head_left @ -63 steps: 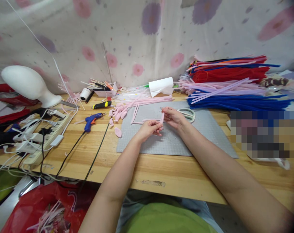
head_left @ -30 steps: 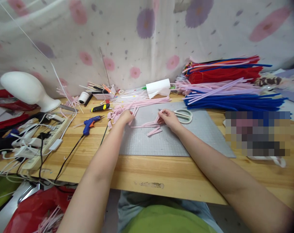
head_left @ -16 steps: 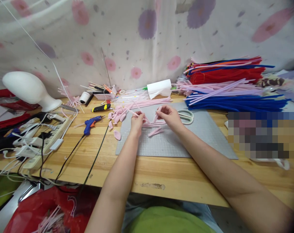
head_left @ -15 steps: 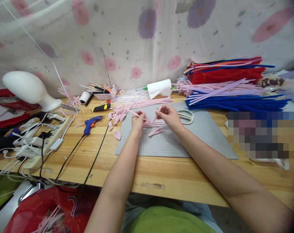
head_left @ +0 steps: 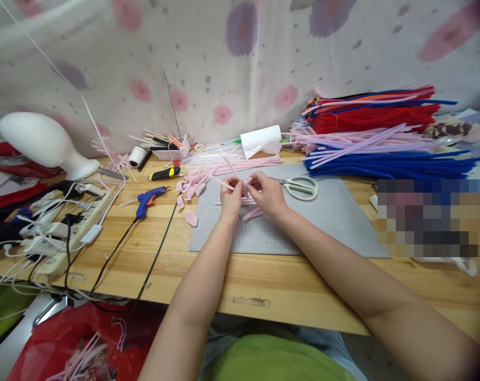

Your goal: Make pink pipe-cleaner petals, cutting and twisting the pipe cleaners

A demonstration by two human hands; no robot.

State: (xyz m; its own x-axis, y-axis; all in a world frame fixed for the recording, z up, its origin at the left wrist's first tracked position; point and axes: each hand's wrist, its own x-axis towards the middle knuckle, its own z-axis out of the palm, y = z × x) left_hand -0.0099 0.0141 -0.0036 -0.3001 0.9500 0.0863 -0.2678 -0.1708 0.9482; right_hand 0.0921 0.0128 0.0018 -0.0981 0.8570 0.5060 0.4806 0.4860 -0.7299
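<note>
Above the grey cutting mat [head_left: 303,233], my left hand [head_left: 231,200] pinches a pink pipe cleaner [head_left: 231,166] whose free ends stick out up and to the left. My right hand [head_left: 266,194] is closed at the same pipe cleaner, its fingertips meeting the left ones; the part between them is mostly hidden. Beneath my hands lie several cut pink pipe cleaner pieces [head_left: 252,214]. Scissors [head_left: 301,188] with pale handles rest just right of my right hand. To the left is a pile of pink petal shapes [head_left: 192,185], with one petal [head_left: 191,218] lying apart.
A blue glue gun [head_left: 148,202] and a yellow-black cutter [head_left: 164,173] lie on the left. Further left are a power strip [head_left: 81,227] with tangled cables and a white foam head [head_left: 45,140]. Blue pipe cleaners [head_left: 390,163] and red ones [head_left: 375,119] are stacked at the back right.
My hands have come together; the right moved left until its fingertips met the left ones. The scissors are more exposed now. The whole view has shifted slightly.
</note>
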